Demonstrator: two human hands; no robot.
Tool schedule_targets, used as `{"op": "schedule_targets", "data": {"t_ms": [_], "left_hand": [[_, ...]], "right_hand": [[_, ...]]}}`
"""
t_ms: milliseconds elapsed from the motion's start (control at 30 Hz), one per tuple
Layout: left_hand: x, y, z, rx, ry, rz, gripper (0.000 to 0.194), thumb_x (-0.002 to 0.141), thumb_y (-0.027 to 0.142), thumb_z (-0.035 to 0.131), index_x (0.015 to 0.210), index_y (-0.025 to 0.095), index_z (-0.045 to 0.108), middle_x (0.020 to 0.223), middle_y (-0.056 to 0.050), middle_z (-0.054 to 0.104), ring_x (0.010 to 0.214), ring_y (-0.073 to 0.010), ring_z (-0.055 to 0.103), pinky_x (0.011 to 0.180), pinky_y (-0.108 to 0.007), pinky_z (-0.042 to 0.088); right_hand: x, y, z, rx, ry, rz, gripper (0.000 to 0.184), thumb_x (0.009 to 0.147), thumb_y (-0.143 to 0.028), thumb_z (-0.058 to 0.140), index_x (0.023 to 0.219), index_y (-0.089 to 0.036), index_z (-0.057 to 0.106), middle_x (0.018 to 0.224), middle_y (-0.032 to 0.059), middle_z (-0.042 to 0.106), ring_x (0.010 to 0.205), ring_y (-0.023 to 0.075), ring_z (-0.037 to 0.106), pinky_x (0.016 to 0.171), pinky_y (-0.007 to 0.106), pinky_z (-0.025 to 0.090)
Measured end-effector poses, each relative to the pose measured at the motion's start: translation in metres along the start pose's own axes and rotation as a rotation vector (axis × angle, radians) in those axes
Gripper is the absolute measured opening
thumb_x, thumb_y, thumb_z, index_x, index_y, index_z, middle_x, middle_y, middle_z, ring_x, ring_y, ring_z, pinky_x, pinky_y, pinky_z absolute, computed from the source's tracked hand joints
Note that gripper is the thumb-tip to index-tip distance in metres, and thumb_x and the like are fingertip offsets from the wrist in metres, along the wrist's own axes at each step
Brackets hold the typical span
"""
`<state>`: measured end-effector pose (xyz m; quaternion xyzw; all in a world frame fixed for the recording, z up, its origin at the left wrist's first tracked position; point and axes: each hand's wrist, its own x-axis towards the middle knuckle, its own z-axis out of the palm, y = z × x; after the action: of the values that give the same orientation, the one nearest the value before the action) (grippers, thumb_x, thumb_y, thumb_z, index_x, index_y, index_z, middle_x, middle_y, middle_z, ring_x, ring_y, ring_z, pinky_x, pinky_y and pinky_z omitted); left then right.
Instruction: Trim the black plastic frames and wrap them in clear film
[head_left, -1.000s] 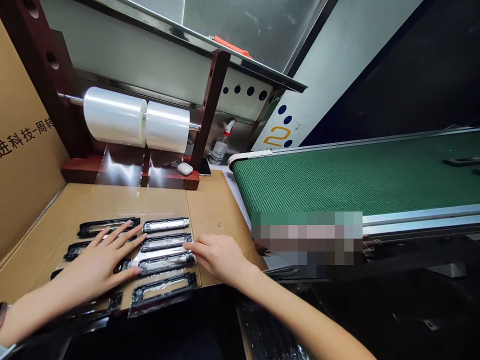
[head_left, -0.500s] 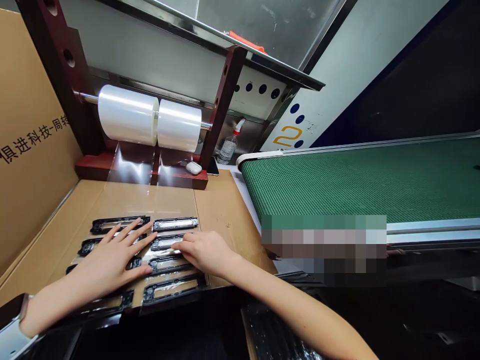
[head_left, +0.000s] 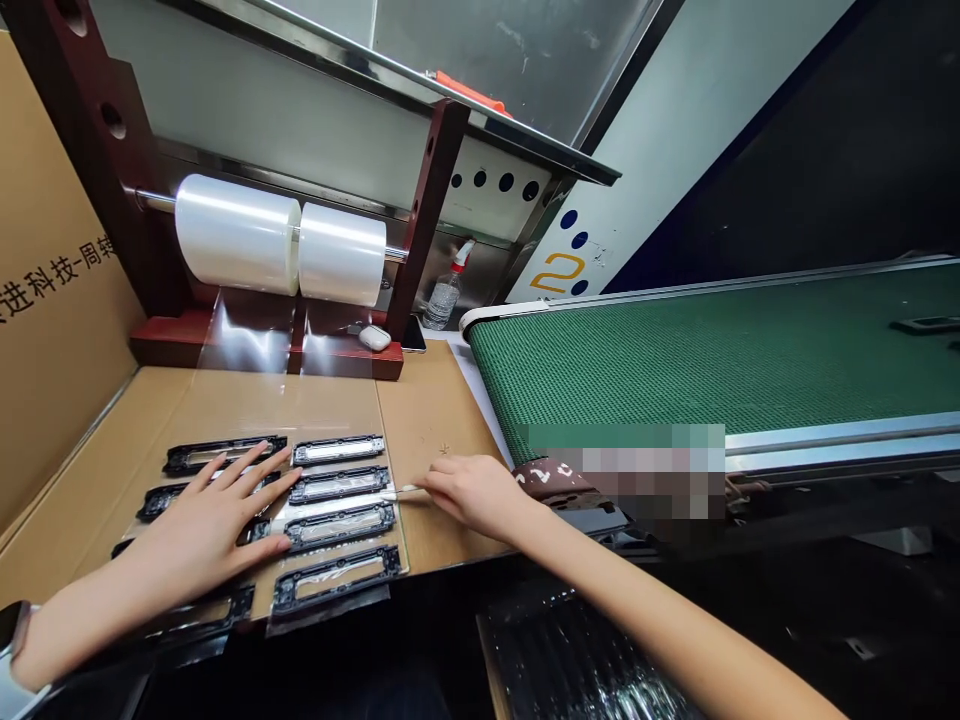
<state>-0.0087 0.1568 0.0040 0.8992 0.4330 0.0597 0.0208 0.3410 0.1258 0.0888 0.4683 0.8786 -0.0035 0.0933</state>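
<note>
Two columns of black rectangular frames (head_left: 337,577) with long central openings lie on clear film (head_left: 247,400) over cardboard. My left hand (head_left: 214,510) rests flat across the left column, fingers spread, covering parts of several frames. My right hand (head_left: 469,490) is closed in a pinch just right of the right column. From its fingertips a thin, pale pointed tool (head_left: 406,491) reaches left; its exact kind is unclear. The tool's tip is at the right end of a shiny strip (head_left: 337,508) between two frames of the right column.
Behind, two film rolls (head_left: 236,235) hang on a rod in a dark red stand (head_left: 341,362). A white case (head_left: 374,338) sits on its base, near a spray bottle (head_left: 441,300). A green conveyor belt (head_left: 637,350) runs along the right, with a partly blurred patterned item at its near edge.
My right hand has moved right, from over the right column to beyond its edge, with the thin tool now showing. My left hand stays spread on the frames. The view has shifted slightly.
</note>
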Motion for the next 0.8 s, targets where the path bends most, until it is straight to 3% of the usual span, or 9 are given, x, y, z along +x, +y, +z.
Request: {"op": "schedule_targets", "data": {"t_ms": [100,200,400,533,800], "left_hand": [[0.004,-0.004,0.0,-0.006,0.005,-0.004,0.069,0.086,0.073,0.039,0.143,0.034,0.042,0.153,0.0,0.03,0.141,-0.0356,0.029,0.11,-0.064,0.028],[0.016,-0.011,-0.001,-0.01,0.019,-0.02,0.071,0.088,0.07,0.037,0.147,0.031,0.036,0.155,-0.002,0.028,0.143,-0.0346,0.024,0.112,-0.063,0.024],[0.039,-0.019,-0.003,-0.006,-0.019,-0.049,0.071,0.084,0.071,0.044,0.143,0.03,0.045,0.154,-0.004,0.03,0.143,-0.0356,0.025,0.112,-0.063,0.021],[0.04,-0.017,-0.004,-0.006,-0.043,-0.066,0.07,0.085,0.07,0.045,0.143,0.031,0.044,0.155,-0.002,0.028,0.144,-0.0344,0.023,0.113,-0.062,0.019],[0.041,-0.014,-0.009,-0.011,-0.101,-0.085,0.07,0.085,0.068,0.046,0.145,0.032,0.04,0.156,-0.002,0.025,0.146,-0.0331,0.019,0.115,-0.06,0.015]], "right_hand": [[-0.015,0.011,-0.01,-0.034,0.023,0.063,0.022,0.097,-0.024,0.051,0.111,-0.022,0.068,0.089,0.0033,0.066,0.082,0.0151,0.061,0.061,0.025,0.033],[-0.008,0.002,-0.017,-0.023,0.114,0.094,0.025,0.098,-0.024,0.048,0.114,-0.024,0.068,0.09,0.0028,0.066,0.082,0.0144,0.061,0.061,0.025,0.034],[0.062,-0.046,-0.006,0.067,0.133,0.002,0.03,0.099,-0.029,0.046,0.125,-0.028,0.061,0.101,0.0017,0.066,0.092,0.0155,0.062,0.062,0.025,0.039],[0.095,-0.061,0.001,0.075,0.119,-0.042,0.03,0.1,-0.029,0.044,0.125,-0.028,0.061,0.104,0.0011,0.066,0.095,0.017,0.063,0.065,0.026,0.043],[0.093,-0.046,-0.003,0.071,0.065,-0.075,0.029,0.098,-0.029,0.048,0.123,-0.028,0.063,0.108,0.0015,0.066,0.097,0.0159,0.064,0.067,0.026,0.045]]}}
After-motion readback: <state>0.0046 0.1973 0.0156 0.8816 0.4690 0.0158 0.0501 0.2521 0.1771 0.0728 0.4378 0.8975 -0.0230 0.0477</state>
